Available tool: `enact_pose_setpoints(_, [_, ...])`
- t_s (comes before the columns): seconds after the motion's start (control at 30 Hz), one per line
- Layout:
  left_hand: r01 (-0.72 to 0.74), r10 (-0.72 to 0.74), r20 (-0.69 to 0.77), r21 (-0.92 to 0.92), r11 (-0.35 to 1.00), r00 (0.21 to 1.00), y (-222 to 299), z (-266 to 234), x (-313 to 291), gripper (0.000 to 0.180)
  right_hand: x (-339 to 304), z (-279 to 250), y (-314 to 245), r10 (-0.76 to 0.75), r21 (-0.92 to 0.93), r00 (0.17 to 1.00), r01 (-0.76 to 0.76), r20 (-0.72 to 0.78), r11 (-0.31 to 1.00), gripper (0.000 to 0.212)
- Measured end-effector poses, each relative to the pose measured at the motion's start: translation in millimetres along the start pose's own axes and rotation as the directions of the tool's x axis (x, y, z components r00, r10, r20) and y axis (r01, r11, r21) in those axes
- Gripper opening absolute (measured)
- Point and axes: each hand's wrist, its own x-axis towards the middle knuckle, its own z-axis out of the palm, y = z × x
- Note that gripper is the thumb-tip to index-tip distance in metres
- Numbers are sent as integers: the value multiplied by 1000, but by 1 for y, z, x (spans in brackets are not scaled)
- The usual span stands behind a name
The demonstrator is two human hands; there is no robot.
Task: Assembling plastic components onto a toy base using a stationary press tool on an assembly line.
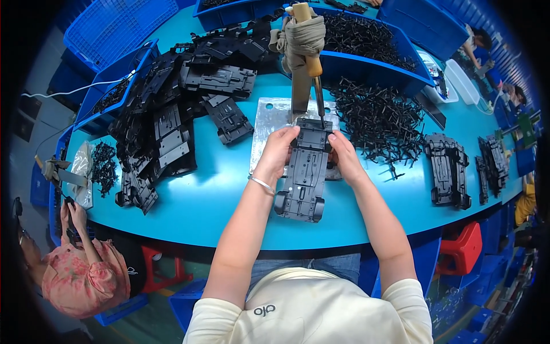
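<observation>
Between my two hands is a black plastic toy car chassis (308,172), its long side running toward me. My left hand (278,150) grips its left edge near the far end. My right hand (345,156) closes on the opposite edge, fingers partly hidden beneath it. Over the chassis' far end stands a soldering-iron-like tool (314,66), with a wooden handle and a thin metal rod pointing down, bound with cloth (306,37) to an upright post. The rod's tip is at the chassis; whether it touches, I cannot tell. Under this lies a silvery metal plate (264,123).
Many chassis (172,129) are heaped at left. Small black branched parts (375,117) lie piled at right, before a blue bin (378,71) of similar parts. Several stacked chassis (447,169) stand far right. A person (86,272) works at left; red stools (461,249) flank the table.
</observation>
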Motion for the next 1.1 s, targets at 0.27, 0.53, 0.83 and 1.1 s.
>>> enact_pose_setpoints(0.27, [-4, 4, 26, 0, 1000, 1000, 2, -3, 0, 23, -2, 1, -2, -24, -5, 999, 25, 48, 1000, 22])
enact_pose_setpoints(0.53, [-2, 1, 36, 10, 1000, 999, 0, -6, 1, 23, -1, 0, 1, -14, -4, 999, 14, 41, 1000, 20])
enact_pose_setpoints(0.83, [-4, 4, 28, -2, 1000, 1000, 3, -3, 0, 23, -1, 2, 0, -15, 26, 999, 14, 34, 1000, 19])
enact_pose_setpoints(1.1, [-1, 1, 29, -12, 1000, 1000, 1, -4, 1, 23, -2, 1, -3, 16, 38, 998, -18, 55, 999, 18])
